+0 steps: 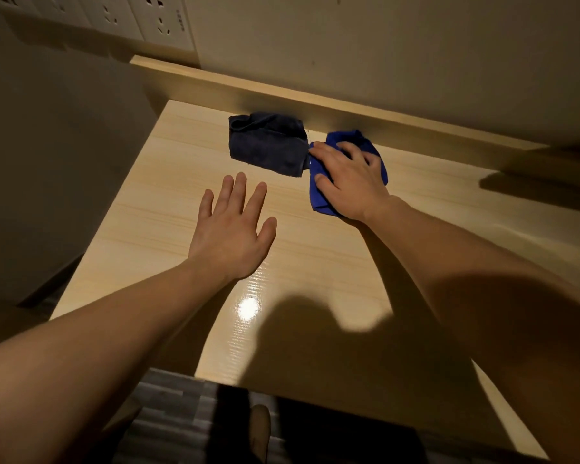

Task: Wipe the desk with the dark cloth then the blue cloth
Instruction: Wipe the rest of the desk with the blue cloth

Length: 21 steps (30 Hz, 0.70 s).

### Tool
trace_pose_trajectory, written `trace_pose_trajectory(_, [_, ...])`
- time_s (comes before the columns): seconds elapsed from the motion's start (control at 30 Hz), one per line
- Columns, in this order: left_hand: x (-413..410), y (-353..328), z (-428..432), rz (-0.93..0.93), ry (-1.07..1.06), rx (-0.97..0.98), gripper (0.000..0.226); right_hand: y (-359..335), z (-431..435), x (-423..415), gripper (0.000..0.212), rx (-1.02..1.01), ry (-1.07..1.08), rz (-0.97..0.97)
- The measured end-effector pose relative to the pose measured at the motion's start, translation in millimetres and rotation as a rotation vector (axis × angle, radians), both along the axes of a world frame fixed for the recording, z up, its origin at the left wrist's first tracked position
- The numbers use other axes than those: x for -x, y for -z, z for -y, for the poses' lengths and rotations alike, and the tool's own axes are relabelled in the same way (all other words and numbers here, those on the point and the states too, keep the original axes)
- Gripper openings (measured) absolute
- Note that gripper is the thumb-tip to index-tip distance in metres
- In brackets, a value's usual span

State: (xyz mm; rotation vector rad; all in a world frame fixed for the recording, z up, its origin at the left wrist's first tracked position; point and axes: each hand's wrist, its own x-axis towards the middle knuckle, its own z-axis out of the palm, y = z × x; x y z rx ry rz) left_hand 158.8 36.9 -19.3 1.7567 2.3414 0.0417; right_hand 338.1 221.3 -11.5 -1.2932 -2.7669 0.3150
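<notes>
The dark cloth (268, 144) lies crumpled on the light wooden desk (168, 209) near its back rail, with no hand on it. Right beside it on the right lies the blue cloth (365, 142), partly hidden under my right hand (349, 179), which presses flat on it with spread fingers. My left hand (231, 229) hovers or rests flat over the desk in front of the dark cloth, fingers straight and holding nothing.
A raised wooden rail (282, 92) runs along the desk's back against the wall. Wall sockets (161, 21) sit at the upper left. The desk's left edge drops to the floor. My foot (260, 430) shows below the front edge.
</notes>
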Motion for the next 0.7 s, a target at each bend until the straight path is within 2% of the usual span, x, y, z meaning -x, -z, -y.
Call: trace_pose_trajectory(0.7, [-5.6,-8.2,6.0,-0.037,0.031,-0.009,0.074,-3.1,221.6,-86.6,0.064,0.026,-0.11,0.123])
